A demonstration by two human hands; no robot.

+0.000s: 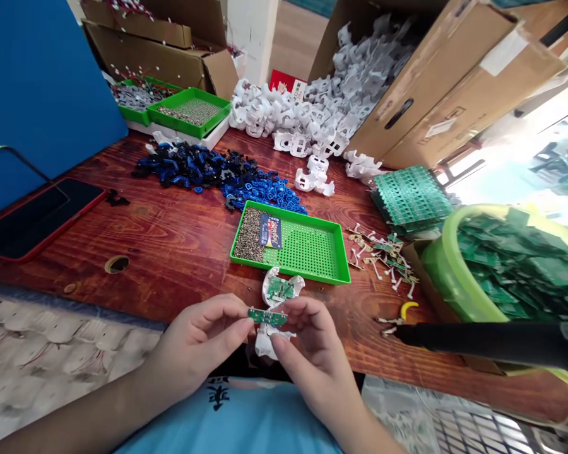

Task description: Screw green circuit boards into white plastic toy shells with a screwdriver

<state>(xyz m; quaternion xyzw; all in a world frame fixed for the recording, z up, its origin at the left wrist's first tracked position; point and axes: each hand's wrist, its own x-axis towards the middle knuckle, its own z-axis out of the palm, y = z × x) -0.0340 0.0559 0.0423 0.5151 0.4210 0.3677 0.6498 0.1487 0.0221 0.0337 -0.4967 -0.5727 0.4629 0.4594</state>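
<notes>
Between the thumb and forefinger of my left hand (218,334) is the left end of a small green circuit board (267,316), held level. My right hand (310,340) has its fingers curled at the board's right end, and its thumb lies lower, in front of a white plastic shell. That white shell (266,343) sits below the board at the table's front edge, partly hidden by my hands. Just beyond, another white shell part (269,282) holds a green circuit board (283,289); whether the two shell parts are joined, I cannot tell.
Ahead stands a green tray (307,252) with screws and a dark card. Blue and black plastic parts (194,167) and white shells (307,116) lie behind. Small wired boards (383,252), stacked green panels (409,197) and a tub (447,252) are right. A dark bar (492,343) juts in.
</notes>
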